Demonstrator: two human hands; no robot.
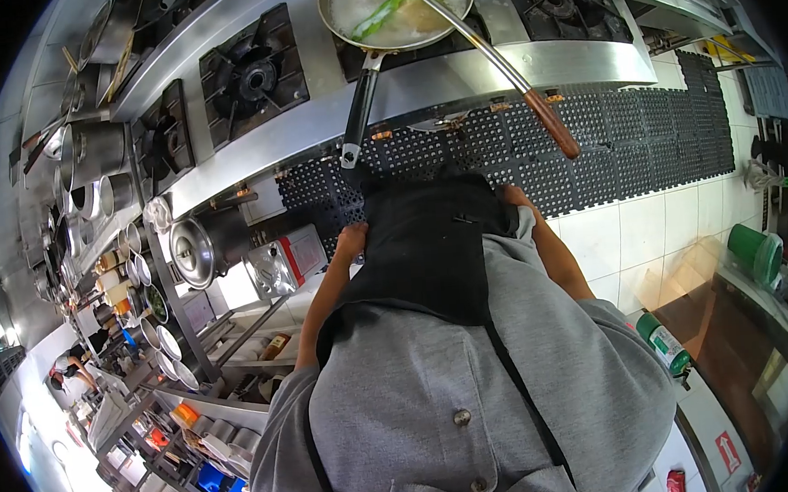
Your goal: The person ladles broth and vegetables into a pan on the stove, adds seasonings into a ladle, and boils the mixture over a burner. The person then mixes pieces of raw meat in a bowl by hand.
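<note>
My left hand [352,241] is closed at the left edge of the black apron [422,253], low in front of my body. At the opposite edge, my right hand [517,198] is curled against the same apron; the cloth partly hides its fingers. Ahead of me a frying pan [357,111] sits on a burner, its black handle pointing toward me. Cloudy, bubbling liquid fills it, with a long green vegetable [382,15] and a pale piece inside. A ladle [552,123] rests across the pan's rim, its bowl in the liquid and its wooden handle sticking out to the right.
More gas burners [259,75] flank the pan on the steel stove. Black perforated matting [624,143] covers the floor ahead. Leftward stand a lidded stockpot [195,251], a metal tin [290,261] and shelves of pans. A green container [753,253] is at right. Another person [74,367] is far left.
</note>
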